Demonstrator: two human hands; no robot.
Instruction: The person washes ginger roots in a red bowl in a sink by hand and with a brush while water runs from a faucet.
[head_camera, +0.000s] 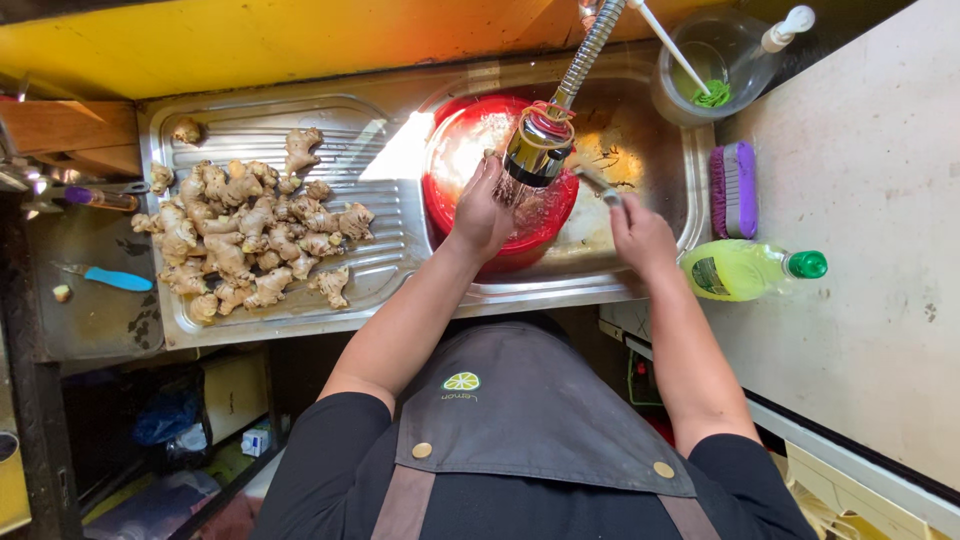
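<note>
The spray head of the tap (538, 150) hung in front of our left hand (482, 212), so we could not tell what, if anything, its fingers gripped under the running water. Our right hand (640, 232) was wrapped around a small metal tool (598, 184); its tip was too small to make out. The red bowl (470, 140) looked glossy and wet, round, sitting in the steel sink (640, 130). Our left hand hovered over the bowl's near side, our right just beside its rim. Knobby beige ginger (245, 225) lay piled on the drainboard (300, 305), well apart from both hands.
</note>
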